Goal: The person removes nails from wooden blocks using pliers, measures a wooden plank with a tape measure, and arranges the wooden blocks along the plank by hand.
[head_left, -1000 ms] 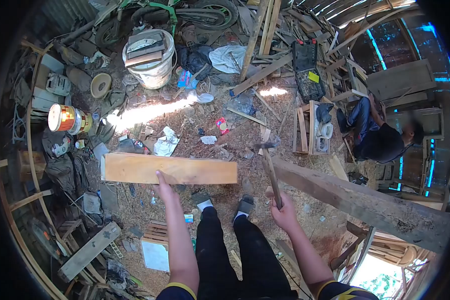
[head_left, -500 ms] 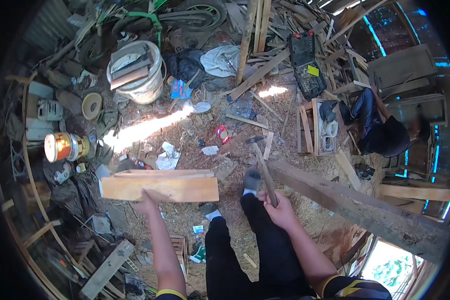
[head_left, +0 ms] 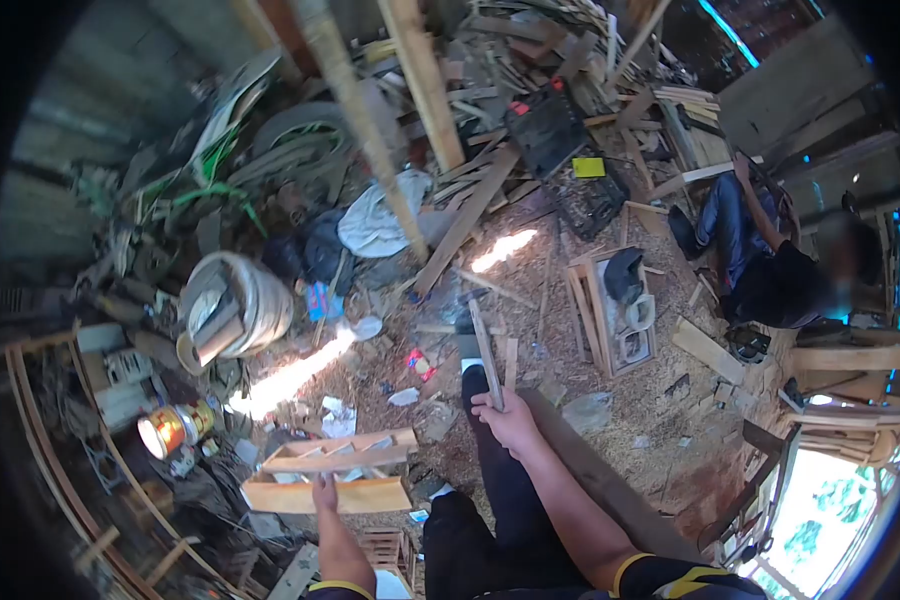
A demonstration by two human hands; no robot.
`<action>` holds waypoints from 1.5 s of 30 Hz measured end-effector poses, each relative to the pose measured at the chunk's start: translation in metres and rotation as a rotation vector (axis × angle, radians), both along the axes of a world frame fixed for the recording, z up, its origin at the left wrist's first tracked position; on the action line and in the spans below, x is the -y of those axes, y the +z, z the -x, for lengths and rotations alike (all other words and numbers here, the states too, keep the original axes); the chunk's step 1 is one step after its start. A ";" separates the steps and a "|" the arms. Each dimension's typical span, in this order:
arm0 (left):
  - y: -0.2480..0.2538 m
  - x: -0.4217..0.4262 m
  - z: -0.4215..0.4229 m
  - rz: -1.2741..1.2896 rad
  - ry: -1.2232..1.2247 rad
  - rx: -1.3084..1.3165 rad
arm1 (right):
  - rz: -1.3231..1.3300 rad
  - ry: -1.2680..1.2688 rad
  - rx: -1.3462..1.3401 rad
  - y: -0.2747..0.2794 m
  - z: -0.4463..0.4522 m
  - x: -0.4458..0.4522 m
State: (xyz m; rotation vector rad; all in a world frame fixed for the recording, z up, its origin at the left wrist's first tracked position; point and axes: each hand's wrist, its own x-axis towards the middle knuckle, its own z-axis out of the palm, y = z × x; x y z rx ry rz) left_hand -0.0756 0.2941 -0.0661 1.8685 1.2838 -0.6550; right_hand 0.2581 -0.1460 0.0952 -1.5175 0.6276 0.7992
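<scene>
We see the left hand point(head_left: 326, 494) at near left, gripping a wooden frame point(head_left: 365, 494), thumb against its near board; how far the hidden fingers open, we cannot tell. Right of it, the right hand point(head_left: 507, 422) curls its fingers closed around a hammer point(head_left: 483, 342). Farther off, we find a yellow label point(head_left: 588, 167) on a black case point(head_left: 548, 135), its writing unreadable.

Interior, dim. Daylight: opening point(head_left: 825, 505), lower right, burnt out to white; wall gap point(head_left: 730, 35), upper right, blue-tinged. Glare: sunlit streak point(head_left: 300, 375) and smaller patch point(head_left: 503, 250), bleached, on shaded floor point(head_left: 710, 470). Upper-left: murky. Lens: fisheye, bowed lines, black corners. Focus: hands point(head_left: 510, 422) soft-edged; seated person's head point(head_left: 845, 260) smeared.
</scene>
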 end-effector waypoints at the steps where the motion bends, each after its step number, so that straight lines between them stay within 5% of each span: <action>1: -0.011 -0.015 -0.009 0.098 0.022 -0.036 | 0.035 -0.026 -0.045 0.005 -0.019 0.017; 2: -0.016 -0.026 -0.024 0.192 0.043 -0.077 | 0.070 -0.050 -0.091 0.009 -0.036 0.033; 5: 0.014 0.015 -0.171 0.100 -0.403 -0.010 | 0.214 -0.001 -0.185 0.007 -0.073 0.080; 10: 0.084 0.196 -0.411 0.316 -0.431 0.316 | 0.378 0.172 -0.018 -0.026 -0.085 0.112; 13: 0.158 0.292 -0.505 0.641 -0.302 0.218 | 0.439 0.289 0.136 0.021 -0.132 0.093; 20: 0.164 0.348 -0.550 0.885 -0.091 0.539 | 0.244 0.473 0.300 0.045 -0.204 0.065; 26: 0.138 0.307 -0.577 0.852 0.247 0.470 | -0.020 0.447 0.443 0.025 -0.266 0.068; 28: 0.119 0.290 -0.590 0.862 0.287 0.427 | 0.145 0.385 0.406 0.015 -0.301 0.075; 31: 0.103 0.268 -0.615 0.931 0.266 0.300 | 0.462 0.529 0.592 -0.059 -0.362 0.094; 33: 0.072 0.262 -0.624 0.879 0.151 0.297 | 0.519 0.617 0.330 -0.116 -0.423 0.090; 36: 0.023 0.254 -0.647 0.821 -0.075 0.300 | 0.622 0.704 0.585 -0.225 -0.504 0.075; 40: -0.070 0.268 -0.681 0.824 -0.009 0.227 | 0.805 0.924 0.802 -0.331 -0.591 0.040; 45: -0.114 0.267 -0.730 0.884 0.083 0.078 | 1.025 1.072 0.889 -0.451 -0.668 0.008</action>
